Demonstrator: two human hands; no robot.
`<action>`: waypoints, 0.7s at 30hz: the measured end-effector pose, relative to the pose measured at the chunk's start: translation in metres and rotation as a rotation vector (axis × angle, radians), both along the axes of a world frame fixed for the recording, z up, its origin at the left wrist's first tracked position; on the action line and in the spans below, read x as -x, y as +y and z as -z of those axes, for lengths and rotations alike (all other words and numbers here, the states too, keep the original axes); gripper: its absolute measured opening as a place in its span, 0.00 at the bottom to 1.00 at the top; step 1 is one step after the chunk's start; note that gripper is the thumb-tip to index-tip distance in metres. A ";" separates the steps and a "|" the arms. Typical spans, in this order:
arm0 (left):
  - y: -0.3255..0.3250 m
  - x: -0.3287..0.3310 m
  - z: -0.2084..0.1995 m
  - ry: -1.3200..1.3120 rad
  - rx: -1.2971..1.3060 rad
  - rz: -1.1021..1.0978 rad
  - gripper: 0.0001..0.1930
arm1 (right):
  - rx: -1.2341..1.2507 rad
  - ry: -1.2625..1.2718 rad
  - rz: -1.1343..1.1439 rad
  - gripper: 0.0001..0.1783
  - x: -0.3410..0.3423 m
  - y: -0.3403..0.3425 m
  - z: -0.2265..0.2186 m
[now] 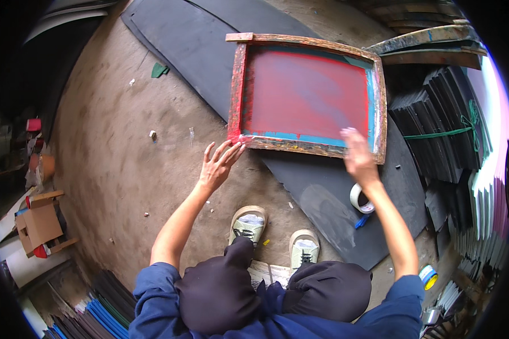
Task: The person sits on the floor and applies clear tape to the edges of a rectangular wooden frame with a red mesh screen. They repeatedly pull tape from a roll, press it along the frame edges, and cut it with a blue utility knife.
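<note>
A wooden-framed printing screen [305, 93] lies on a dark grey sheet [186, 53], its mesh stained red with blue-green borders. Paint blotches cover the worn wooden frame [300, 144]. At the near left corner, the fingertips of my left hand [218, 164] rest against the wood, fingers stretched and slightly apart. My right hand [359, 155] is over the near edge towards the right, fingers extended and a little blurred; nothing shows in it. I cannot tell whether it touches the mesh. Beside my right forearm lies a roll of white tape [356, 198], with a small blue object [362, 221] below it.
Stacked dark sheets [435, 124] tied with green string stand at the right. A second roll with a yellow core [428, 277] sits near my right elbow. At the left is an open cardboard box [39, 223]. Small scraps, one green [159, 70], dot the concrete floor [119, 130].
</note>
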State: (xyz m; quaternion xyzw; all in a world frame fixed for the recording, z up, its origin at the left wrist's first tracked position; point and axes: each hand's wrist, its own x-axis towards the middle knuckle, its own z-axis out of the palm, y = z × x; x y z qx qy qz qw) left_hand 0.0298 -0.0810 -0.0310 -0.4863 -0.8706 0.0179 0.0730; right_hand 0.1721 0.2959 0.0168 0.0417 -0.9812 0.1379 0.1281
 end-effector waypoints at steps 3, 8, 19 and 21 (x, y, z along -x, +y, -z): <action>0.000 -0.006 0.007 -0.013 -0.018 -0.061 0.37 | 0.008 -0.048 -0.310 0.33 0.054 -0.089 0.029; 0.001 -0.011 0.006 -0.029 0.008 -0.095 0.37 | 0.003 -0.080 -0.418 0.41 0.093 -0.165 0.057; 0.001 -0.011 -0.004 -0.064 0.053 -0.092 0.37 | -0.079 -0.192 -0.390 0.38 0.033 -0.078 0.039; 0.002 -0.010 -0.005 -0.086 0.053 -0.092 0.37 | -0.083 -0.221 -0.386 0.38 0.019 -0.054 0.037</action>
